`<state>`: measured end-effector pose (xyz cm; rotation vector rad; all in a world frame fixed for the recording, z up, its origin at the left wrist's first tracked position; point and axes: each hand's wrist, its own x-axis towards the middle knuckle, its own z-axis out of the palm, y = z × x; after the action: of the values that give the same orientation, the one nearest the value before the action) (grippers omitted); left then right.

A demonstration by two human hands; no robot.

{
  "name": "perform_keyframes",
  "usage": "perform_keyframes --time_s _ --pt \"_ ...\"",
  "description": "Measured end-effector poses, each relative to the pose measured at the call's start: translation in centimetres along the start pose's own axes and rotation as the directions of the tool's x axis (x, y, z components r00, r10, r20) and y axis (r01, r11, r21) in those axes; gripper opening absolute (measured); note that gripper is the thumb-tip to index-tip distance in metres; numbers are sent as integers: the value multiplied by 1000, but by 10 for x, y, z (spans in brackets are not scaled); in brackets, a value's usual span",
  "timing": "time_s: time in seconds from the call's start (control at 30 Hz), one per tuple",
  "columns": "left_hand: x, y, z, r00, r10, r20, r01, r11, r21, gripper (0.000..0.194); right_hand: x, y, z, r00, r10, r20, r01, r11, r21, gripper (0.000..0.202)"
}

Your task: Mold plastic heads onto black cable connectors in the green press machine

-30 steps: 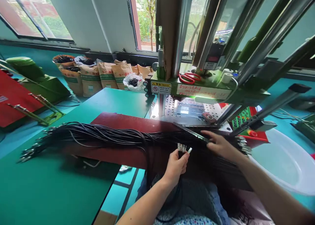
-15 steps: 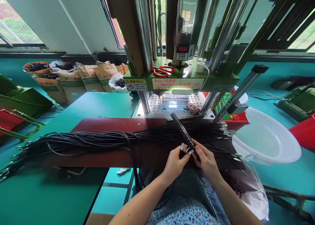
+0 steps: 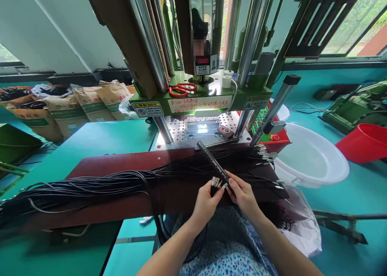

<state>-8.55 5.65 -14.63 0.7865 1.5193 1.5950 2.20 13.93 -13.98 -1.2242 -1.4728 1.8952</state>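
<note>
My left hand (image 3: 207,205) is closed around a bunch of black cables, whose silvery metal connectors (image 3: 215,182) stick up past the thumb. Pinched in my right hand (image 3: 244,196) is the lower end of a long, narrow dark bar (image 3: 212,160) with small marks or slots along it. It slants up and to the left. The two hands are close together, and one pale connector lies against the bar's lower end. Under them, a thick bundle of black cables (image 3: 121,181) stretches across a reddish-brown board (image 3: 99,163). More metal cable ends (image 3: 263,153) lie at its right.
Behind the board stands a green press (image 3: 181,104) with steel columns, a perforated metal bed (image 3: 173,127) and red-handled scissors (image 3: 181,90) on top. To the right are a white basin (image 3: 314,155) and a red bucket (image 3: 365,143). Paper sacks (image 3: 68,111) stand at the back left.
The view has turned to the right, so the scene sits further left. Both hands keep their grip on the cables and the bar, with hardly any change between them.
</note>
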Motion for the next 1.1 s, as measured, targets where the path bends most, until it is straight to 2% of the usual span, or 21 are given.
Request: perform_keyframes --time_s 0.27,0.57,0.83,0.93,1.1 --pt "0 1 4 1000 18 -11 -18 999 47 11 2 -1 -3 999 39 24 -41 996 83 44" --pt "6 -1 -2 997 1 78 -2 1000 12 11 0 -2 -1 999 28 19 -29 998 60 47" --pt "6 -3 -2 997 3 74 -4 1000 0 12 3 0 -3 1000 30 -5 -30 999 38 44" --pt "5 -2 -2 998 -14 61 13 1000 26 11 3 6 -4 1000 -15 4 15 999 -31 47" --pt "3 -4 -4 998 -9 63 10 1000 -14 15 2 15 -5 976 -206 69 217 938 -269 47"
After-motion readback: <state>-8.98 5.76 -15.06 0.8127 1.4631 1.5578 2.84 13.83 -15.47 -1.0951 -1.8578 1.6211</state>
